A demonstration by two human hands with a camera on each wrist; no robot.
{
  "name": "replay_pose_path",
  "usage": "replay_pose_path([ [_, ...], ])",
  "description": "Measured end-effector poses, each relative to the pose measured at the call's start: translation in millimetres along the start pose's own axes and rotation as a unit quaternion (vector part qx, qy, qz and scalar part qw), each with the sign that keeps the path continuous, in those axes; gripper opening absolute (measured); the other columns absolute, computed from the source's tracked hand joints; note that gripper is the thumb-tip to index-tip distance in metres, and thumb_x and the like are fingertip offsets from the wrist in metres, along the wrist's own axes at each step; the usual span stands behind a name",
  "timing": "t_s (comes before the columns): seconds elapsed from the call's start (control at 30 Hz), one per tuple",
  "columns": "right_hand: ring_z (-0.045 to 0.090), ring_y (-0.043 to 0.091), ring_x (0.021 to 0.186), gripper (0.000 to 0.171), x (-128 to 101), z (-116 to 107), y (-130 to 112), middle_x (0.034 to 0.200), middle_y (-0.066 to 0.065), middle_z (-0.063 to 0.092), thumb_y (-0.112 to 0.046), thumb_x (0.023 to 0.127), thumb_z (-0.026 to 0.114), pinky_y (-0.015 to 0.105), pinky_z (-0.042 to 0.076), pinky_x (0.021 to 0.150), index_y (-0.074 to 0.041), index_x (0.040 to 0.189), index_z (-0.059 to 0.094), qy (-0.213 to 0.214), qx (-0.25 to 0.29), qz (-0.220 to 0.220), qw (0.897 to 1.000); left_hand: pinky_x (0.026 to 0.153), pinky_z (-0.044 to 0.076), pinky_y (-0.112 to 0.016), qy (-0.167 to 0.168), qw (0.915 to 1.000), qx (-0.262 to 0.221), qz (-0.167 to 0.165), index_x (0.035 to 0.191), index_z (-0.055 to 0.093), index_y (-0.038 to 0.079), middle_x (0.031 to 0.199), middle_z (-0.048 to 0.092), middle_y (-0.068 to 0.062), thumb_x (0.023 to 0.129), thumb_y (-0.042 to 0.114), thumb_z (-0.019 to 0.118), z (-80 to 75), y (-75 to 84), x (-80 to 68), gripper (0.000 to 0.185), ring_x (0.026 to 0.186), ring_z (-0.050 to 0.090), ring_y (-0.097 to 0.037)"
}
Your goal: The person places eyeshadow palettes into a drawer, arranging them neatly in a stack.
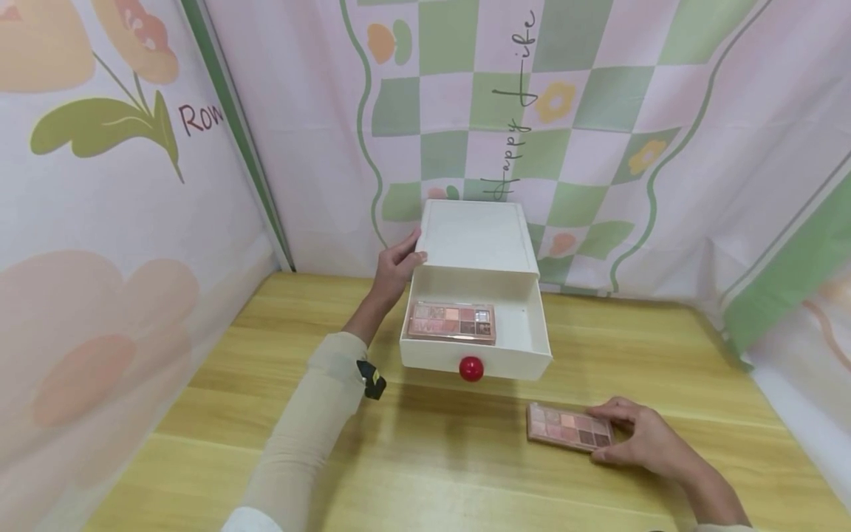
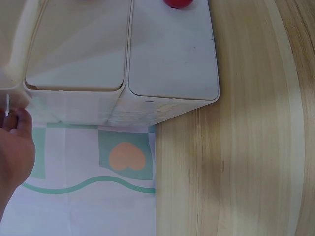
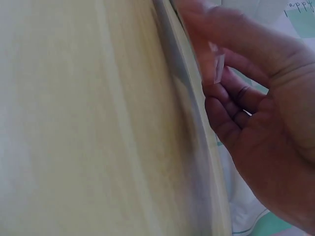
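A white drawer unit [image 1: 477, 235] stands at the back of the table, its top drawer [image 1: 428, 357] pulled out. Inside that drawer, towards the left, lies an eyeshadow palette [image 1: 452, 323] with pink and brown pans. My left hand [image 1: 394, 273] holds the unit's left side near the front edge; in the left wrist view the left hand [image 2: 17, 152] shows with curled fingers against the unit. Low over the table at right, my right hand [image 1: 648, 440] grips a second eyeshadow palette [image 1: 568, 427] by its right end, thumb at the near edge. The right wrist view shows only part of this palette [image 3: 209, 61].
A red round knob [image 1: 471, 369] sticks out from the open drawer's front. Lower closed drawers [image 2: 172, 49] show in the left wrist view. Patterned curtains [image 1: 439, 96] hang behind and at both sides of the wooden table [image 1: 412, 458].
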State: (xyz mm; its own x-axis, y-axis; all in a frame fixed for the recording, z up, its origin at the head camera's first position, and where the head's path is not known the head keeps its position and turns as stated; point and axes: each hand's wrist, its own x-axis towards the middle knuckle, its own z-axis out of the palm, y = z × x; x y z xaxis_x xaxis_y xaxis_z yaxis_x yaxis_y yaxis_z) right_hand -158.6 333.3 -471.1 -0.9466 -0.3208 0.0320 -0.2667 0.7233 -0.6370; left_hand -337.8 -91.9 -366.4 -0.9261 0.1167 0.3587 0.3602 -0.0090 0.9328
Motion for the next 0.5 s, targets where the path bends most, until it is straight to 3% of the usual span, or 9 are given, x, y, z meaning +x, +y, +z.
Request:
replay_pose_path([
  [0.2,0.049,-0.016,0.104,0.063,-2,-7,-6,0.118,0.001,0.069,-0.033,0.064,0.094,0.017,0.051,0.088,-0.016,0.122,0.073,0.002,-0.023,0.016,1.000,0.122,0.040,-0.034,-0.006,1.0000,-0.007,0.001,0.151,0.042,0.002,0.163,0.038,-0.012,0.095,0.015,0.056,-0.5,-0.9,0.2,0.059,0.151,0.040,-0.028],
  [0.37,0.050,-0.015,0.103,0.059,-2,-13,-11,0.113,-0.001,0.070,-0.031,0.065,0.094,0.045,0.056,0.091,-0.019,0.119,0.074,0.019,-0.044,0.003,0.999,0.122,0.041,-0.035,-0.007,1.0000,-0.007,0.000,0.151,0.042,0.003,0.163,0.037,-0.012,0.095,0.015,0.056,-1.2,-0.5,0.9,0.059,0.151,0.040,-0.028],
  [0.43,0.050,-0.016,0.103,0.057,-1,-16,-12,0.110,-0.005,0.071,-0.029,0.064,0.095,0.046,0.057,0.090,-0.018,0.117,0.075,0.034,-0.053,-0.013,0.998,0.122,0.041,-0.035,-0.006,1.0000,-0.006,0.000,0.151,0.042,0.002,0.163,0.037,-0.013,0.095,0.015,0.056,-1.3,-0.1,0.9,0.059,0.151,0.040,-0.028],
  [0.5,0.052,-0.016,0.102,0.056,-2,-19,-13,0.107,-0.008,0.070,-0.028,0.064,0.095,0.035,0.056,0.089,-0.017,0.116,0.075,0.047,-0.055,-0.030,0.997,0.122,0.040,-0.034,-0.005,1.0000,-0.006,0.000,0.151,0.042,0.002,0.163,0.037,-0.013,0.095,0.014,0.056,-1.2,0.4,0.6,0.059,0.151,0.040,-0.028],
])
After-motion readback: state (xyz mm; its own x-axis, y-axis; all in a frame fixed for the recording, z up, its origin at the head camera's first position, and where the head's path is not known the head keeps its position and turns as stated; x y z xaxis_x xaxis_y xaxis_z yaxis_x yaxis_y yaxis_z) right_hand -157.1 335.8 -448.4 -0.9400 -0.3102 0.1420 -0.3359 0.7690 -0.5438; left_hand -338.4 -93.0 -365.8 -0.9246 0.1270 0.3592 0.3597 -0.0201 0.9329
